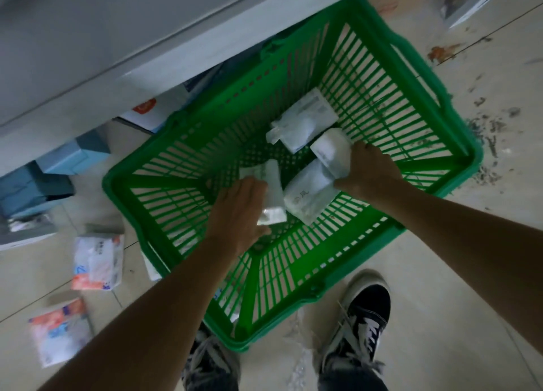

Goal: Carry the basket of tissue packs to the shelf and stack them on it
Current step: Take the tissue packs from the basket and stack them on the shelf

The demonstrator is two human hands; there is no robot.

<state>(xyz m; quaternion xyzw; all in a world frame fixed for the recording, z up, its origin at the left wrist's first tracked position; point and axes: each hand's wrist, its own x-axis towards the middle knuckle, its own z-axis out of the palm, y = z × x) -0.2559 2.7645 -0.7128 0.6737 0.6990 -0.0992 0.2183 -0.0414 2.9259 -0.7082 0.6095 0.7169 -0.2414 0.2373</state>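
Soft, light tissue packs (305,117) are gripped by both hands inside the green basket (164,167), set on the floor against the shelf (147,67) edge: left hand (239,211) clenched on one pack (274,190), right hand (371,171) on two (318,179); slippery wrap is best pinched across the middle.

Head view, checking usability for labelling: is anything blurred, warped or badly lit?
Head view: dim, flat light with no hard shadows; the packs on the floor and the left hand smear with motion; the green basket bows from wide-angle distortion; print on the pack in the right hand is unreadable.
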